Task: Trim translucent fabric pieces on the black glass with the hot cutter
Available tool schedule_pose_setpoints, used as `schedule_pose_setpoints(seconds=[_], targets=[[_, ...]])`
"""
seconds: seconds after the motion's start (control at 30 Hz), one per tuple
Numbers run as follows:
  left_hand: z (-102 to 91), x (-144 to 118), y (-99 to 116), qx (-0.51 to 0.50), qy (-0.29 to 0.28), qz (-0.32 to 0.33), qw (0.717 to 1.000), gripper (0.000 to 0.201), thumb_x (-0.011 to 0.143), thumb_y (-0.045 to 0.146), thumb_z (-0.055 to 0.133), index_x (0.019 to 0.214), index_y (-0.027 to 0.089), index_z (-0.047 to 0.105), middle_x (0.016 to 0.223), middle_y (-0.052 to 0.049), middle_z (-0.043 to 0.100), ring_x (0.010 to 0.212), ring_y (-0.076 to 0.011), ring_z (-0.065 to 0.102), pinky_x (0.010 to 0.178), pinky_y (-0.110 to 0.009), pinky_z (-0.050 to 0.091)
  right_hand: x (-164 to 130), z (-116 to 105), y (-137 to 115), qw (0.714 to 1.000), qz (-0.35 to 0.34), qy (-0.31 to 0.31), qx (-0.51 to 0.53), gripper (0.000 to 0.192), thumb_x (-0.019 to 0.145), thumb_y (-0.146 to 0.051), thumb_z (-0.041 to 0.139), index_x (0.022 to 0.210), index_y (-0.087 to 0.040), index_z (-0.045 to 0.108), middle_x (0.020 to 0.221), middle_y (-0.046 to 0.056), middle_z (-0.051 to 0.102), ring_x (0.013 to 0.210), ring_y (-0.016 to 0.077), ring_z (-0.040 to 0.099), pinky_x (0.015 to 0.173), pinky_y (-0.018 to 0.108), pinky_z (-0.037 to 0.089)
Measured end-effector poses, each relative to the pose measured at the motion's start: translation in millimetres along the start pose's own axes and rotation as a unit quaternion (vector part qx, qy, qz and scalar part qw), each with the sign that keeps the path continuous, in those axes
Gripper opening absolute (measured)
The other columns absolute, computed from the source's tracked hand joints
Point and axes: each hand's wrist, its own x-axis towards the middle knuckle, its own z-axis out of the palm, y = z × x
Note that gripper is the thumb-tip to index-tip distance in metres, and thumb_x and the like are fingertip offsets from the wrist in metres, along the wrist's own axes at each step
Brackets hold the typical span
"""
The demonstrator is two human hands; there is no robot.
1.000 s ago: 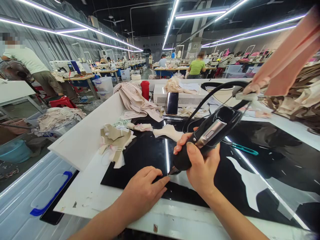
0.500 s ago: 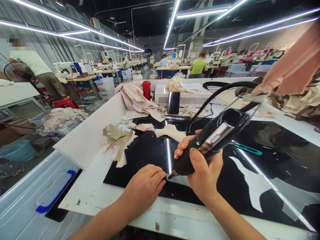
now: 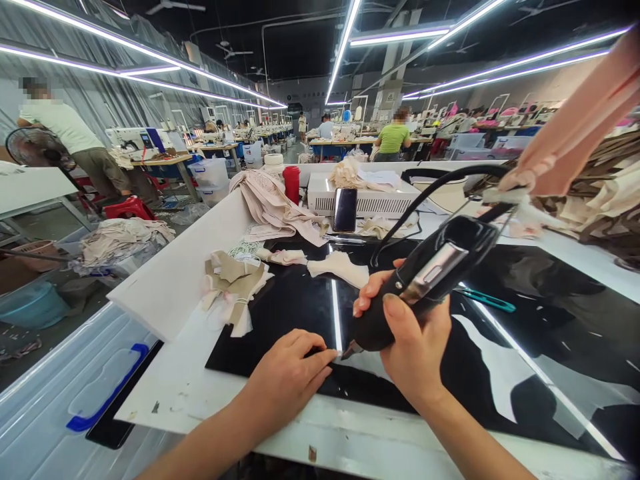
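In the head view my right hand (image 3: 417, 347) is wrapped round a black corded hand-held power tool (image 3: 425, 287) with a metal switch plate. Its narrow metal tip points down-left, close to my left fingertips. My left hand (image 3: 295, 370) rests on the glossy black board (image 3: 280, 307), thumb and fingers closed at the edge of a thin whitish piece (image 3: 370, 364). Part of that piece is hidden under the tool and my right hand. Pink cloth (image 3: 565, 147) is tied at the tool's rear end.
Beige fabric scraps (image 3: 235, 283), a white scrap (image 3: 340, 267) and teal tweezers-like tool (image 3: 487, 298) lie on the board. A phone (image 3: 345, 210) leans against a white vented box (image 3: 367, 195). A red cup (image 3: 291, 185) stands beside it. People work at sewing tables beyond.
My left fingertips and the tool tip have shifted slightly right along the whitish piece. The view has also moved a little. Both grips look the same.
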Motion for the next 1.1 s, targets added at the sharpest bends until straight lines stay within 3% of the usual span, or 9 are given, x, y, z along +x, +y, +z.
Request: schedule_pose_setpoints(seconds=[0.17, 0.3, 0.4, 0.5, 0.67, 0.73, 0.87, 1.1], targets=[[-2.1, -1.7, 2.8, 0.031, -0.002, 0.037, 0.999, 0.024, 0.1, 0.017, 0.054, 0.121, 0.018, 0.065, 0.111, -0.009, 0.064, 0.102, -0.0235, 0.062, 0.09, -0.04, 0.057, 7.9, -18.7, -16.8, 1.0, -0.004, 0.024, -0.018, 0.034, 0.086, -0.03, 0.074, 0.114, -0.028, 0.055, 0.081, -0.003, 0.064, 0.064, 0.0145, 0.059, 0.058, 0.031, 0.052], [-7.1, 2.1, 10.7, 0.014, 0.002, 0.066, 0.998, 0.015, 0.101, 0.02, 0.054, 0.105, 0.018, 0.068, 0.105, -0.006, 0.066, 0.096, -0.0206, 0.063, 0.09, -0.038, 0.057, 5.8, -34.0, -23.2, 0.999, 0.004, 0.04, -0.031, 0.033, 0.085, -0.03, 0.075, 0.112, -0.028, 0.056, 0.081, -0.003, 0.064, 0.063, 0.0148, 0.059, 0.056, 0.03, 0.053], [-14.4, 14.2, 10.8, -0.005, -0.036, 0.087, 0.996, 0.017, 0.103, 0.022, 0.052, 0.095, 0.018, 0.066, 0.098, -0.004, 0.067, 0.092, -0.0171, 0.063, 0.092, -0.034, 0.055, 3.4, -40.9, -25.1, 0.998, 0.0, 0.04, -0.038, 0.032, 0.085, -0.03, 0.075, 0.112, -0.028, 0.057, 0.081, -0.003, 0.064, 0.063, 0.0156, 0.059, 0.055, 0.032, 0.054], [-20.9, 32.2, 2.9, -0.031, -0.086, 0.115, 0.989, 0.008, 0.099, 0.021, 0.061, 0.106, 0.019, 0.064, 0.106, -0.004, 0.069, 0.102, -0.0176, 0.064, 0.1, -0.035, 0.052, 2.8, -43.3, -26.3, 0.998, -0.006, 0.042, -0.039, 0.032, 0.085, -0.031, 0.074, 0.112, -0.029, 0.057, 0.081, -0.003, 0.064, 0.063, 0.016, 0.059, 0.054, 0.032, 0.054], [-22.4, 54.4, -10.7, -0.143, -0.166, 0.127, 0.967, 0.056, 0.084, 0.028, 0.08, 0.134, 0.026, 0.053, 0.132, -0.005, 0.066, 0.136, -0.0221, 0.05, 0.116, -0.041, 0.041, 1.6, -42.7, -25.6, 0.999, -0.003, 0.037, -0.037, 0.034, 0.085, -0.032, 0.075, 0.114, -0.029, 0.056, 0.083, -0.002, 0.064, 0.064, 0.0158, 0.059, 0.057, 0.033, 0.054], [-20.4, 57.9, -12.3, -0.155, -0.196, 0.112, 0.962, 0.067, 0.083, 0.028, 0.081, 0.141, 0.028, 0.048, 0.136, -0.005, 0.064, 0.144, -0.0233, 0.043, 0.12, -0.046, 0.036, 0.2, -42.2, -24.4, 0.999, -0.002, 0.035, -0.038, 0.035, 0.086, -0.032, 0.075, 0.115, -0.029, 0.056, 0.084, -0.002, 0.064, 0.065, 0.0157, 0.06, 0.059, 0.033, 0.054], [-15.4, 62.2, -12.9, -0.156, -0.235, 0.104, 0.954, 0.07, 0.083, 0.032, 0.081, 0.143, 0.028, 0.045, 0.141, -0.008, 0.06, 0.148, -0.0246, 0.038, 0.123, -0.06, 0.023, -1.2, -40.8, -22.1, 0.999, -0.001, 0.028, -0.033, 0.035, 0.088, -0.033, 0.074, 0.117, -0.03, 0.055, 0.086, -0.002, 0.064, 0.066, 0.0157, 0.06, 0.058, 0.033, 0.053], [-5.0, 70.8, -16.9, -0.169, -0.223, 0.097, 0.955, 0.069, 0.08, 0.038, 0.083, 0.138, 0.027, 0.048, 0.139, -0.008, 0.062, 0.148, -0.0285, 0.037, 0.121, -0.066, 0.019, 5.0, -36.3, -13.6, 0.999, -0.011, 0.028, -0.039, 0.037, 0.087, -0.032, 0.075, 0.117, -0.03, 0.054, 0.086, -0.003, 0.063, 0.066, 0.0152, 0.06, 0.06, 0.033, 0.052]])
